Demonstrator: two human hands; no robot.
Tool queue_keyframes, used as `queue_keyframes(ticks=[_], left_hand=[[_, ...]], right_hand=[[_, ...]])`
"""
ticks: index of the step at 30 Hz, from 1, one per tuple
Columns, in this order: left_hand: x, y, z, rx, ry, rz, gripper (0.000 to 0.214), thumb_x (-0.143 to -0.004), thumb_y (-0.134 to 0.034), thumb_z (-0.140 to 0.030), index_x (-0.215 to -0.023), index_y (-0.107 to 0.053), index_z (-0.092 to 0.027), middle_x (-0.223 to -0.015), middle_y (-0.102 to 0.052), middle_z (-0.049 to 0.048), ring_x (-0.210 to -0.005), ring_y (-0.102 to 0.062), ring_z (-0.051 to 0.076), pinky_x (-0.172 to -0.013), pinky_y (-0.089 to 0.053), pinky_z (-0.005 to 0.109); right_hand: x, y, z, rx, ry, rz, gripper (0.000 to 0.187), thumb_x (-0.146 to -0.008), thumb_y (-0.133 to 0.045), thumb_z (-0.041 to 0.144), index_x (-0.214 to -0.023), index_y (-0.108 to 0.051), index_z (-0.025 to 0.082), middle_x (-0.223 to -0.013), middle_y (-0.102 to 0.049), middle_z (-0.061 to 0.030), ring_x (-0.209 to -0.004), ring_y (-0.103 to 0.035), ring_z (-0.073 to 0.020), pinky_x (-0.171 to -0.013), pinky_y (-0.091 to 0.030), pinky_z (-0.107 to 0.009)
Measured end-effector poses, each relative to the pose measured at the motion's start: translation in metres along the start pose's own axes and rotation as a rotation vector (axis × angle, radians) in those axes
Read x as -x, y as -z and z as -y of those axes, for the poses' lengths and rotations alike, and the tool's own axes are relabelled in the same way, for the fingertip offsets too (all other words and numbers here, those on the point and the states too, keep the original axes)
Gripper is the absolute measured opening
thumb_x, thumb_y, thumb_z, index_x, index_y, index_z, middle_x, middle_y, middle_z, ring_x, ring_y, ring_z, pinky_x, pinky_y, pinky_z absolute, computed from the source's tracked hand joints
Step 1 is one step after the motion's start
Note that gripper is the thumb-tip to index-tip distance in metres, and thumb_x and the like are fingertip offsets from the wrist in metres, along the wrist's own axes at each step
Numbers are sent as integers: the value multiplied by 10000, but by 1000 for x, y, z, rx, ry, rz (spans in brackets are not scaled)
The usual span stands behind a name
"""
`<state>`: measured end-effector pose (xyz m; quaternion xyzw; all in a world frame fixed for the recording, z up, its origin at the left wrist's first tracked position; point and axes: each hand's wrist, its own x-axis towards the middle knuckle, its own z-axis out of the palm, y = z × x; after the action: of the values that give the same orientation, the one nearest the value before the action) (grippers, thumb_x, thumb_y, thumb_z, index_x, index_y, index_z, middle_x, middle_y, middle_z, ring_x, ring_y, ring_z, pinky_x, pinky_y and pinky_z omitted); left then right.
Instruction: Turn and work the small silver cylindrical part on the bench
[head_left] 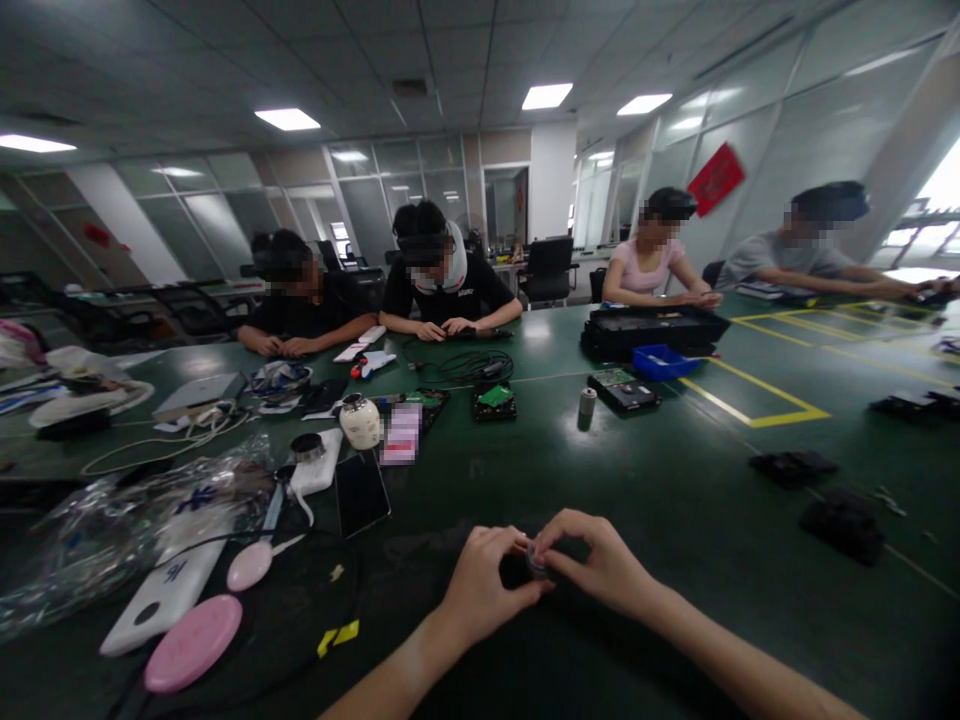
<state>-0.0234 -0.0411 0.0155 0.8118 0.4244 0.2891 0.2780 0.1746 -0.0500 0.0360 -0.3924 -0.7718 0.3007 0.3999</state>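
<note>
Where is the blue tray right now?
In the head view, the blue tray sits far right of centre on the green table, against a black case.

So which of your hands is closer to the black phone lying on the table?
Left. The left hand is on the same side as the black phone, a short way right of it. The right hand is farther right, beyond the left hand, pinching the same small round part.

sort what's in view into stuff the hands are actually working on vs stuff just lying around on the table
In hand:
- left hand
- right hand
- small round part pinched between the fingers of both hands

Lying about:
- black phone
- pink disc
- white power bank
- plastic bag
- blue tray
- small grey can
- green table
</note>
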Motion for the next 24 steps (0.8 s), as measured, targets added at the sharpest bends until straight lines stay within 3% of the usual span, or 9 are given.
queue_keyframes(ticks=[6, 10, 18, 22, 24], left_hand=[[0, -1, 1, 2, -4, -5, 294, -688, -791, -319, -935, -665, -221, -914, -701, 17, -898, -592, 247, -793, -432, 340], [0, -2, 2, -4, -17, -10, 284, -683, -796, -324, -909, -658, -222, -898, -697, 12, -877, -593, 240, -777, -429, 332], [1, -1, 0, -5, -10, 2, 312, -687, -801, -353, -944, -666, -241, -902, -695, -6, -894, -594, 231, -787, -428, 330], [1, -1, 1, -5, -1, -12, 329, -658, -824, -343, -923, -663, -232, -898, -700, -6, -883, -599, 228, -792, -440, 331], [1, -2, 2, 6, -5, -13, 327, -658, -827, -340, -921, -663, -236, -912, -701, -9, -888, -601, 224, -804, -445, 331]], right_hand=[[4, 7, 4, -22, -13, 58, 381, -730, -770, 194, -1089, -646, 222, -1063, -689, -40, -1004, -636, -208, -914, -493, -354], [7, 7, 1, -36, 17, 74, 295, -798, -704, 204, -1087, -663, 242, -1030, -702, -37, -961, -652, -197, -894, -502, -354], [2, -3, -5, -124, -58, -59, 142, -803, -712, 268, -918, -679, 190, -879, -707, -35, -817, -678, -170, -780, -542, -303], [-6, 23, -19, -141, -78, -169, 240, -778, -739, 302, -958, -641, 178, -858, -724, -49, -834, -691, -190, -818, -541, -336], [-8, 40, -35, -130, -117, -158, 277, -768, -746, 325, -966, -632, 167, -869, -735, -66, -861, -699, -206, -861, -532, -364]])
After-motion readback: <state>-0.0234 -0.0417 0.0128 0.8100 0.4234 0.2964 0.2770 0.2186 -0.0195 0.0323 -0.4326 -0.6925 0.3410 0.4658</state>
